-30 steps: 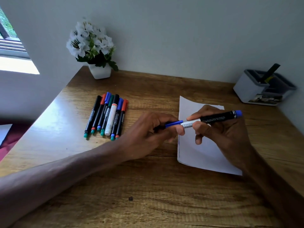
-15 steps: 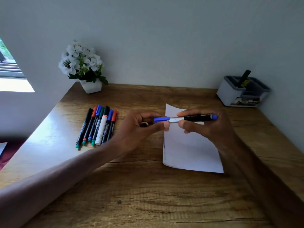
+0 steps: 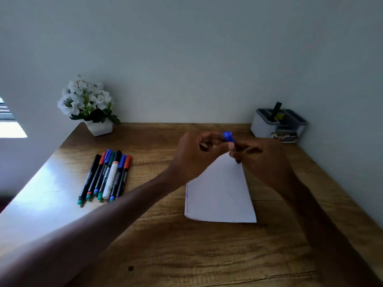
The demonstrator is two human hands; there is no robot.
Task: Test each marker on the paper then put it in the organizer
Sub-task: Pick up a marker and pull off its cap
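My right hand (image 3: 265, 162) grips the dark barrel of a blue marker (image 3: 228, 136), which stands tilted with its blue cap end up over the far edge of the white paper (image 3: 219, 195). My left hand (image 3: 194, 156) pinches the blue cap between thumb and fingertips. The barrel's lower end shows just below my right fingers, near the paper. A faint blue line runs along the paper's left edge. Several markers (image 3: 107, 175) lie in a row on the desk to the left. The grey-and-white organizer (image 3: 262, 126) stands at the back right with a black marker (image 3: 276, 110) in it.
A white pot of white flowers (image 3: 99, 127) stands at the back left corner of the wooden desk (image 3: 186, 249). Walls close off the back and right sides. A bright window patch lies at far left.
The marker has swung from lying level between my hands to standing tilted, cap end up. Both hands have moved toward the far edge of the paper.
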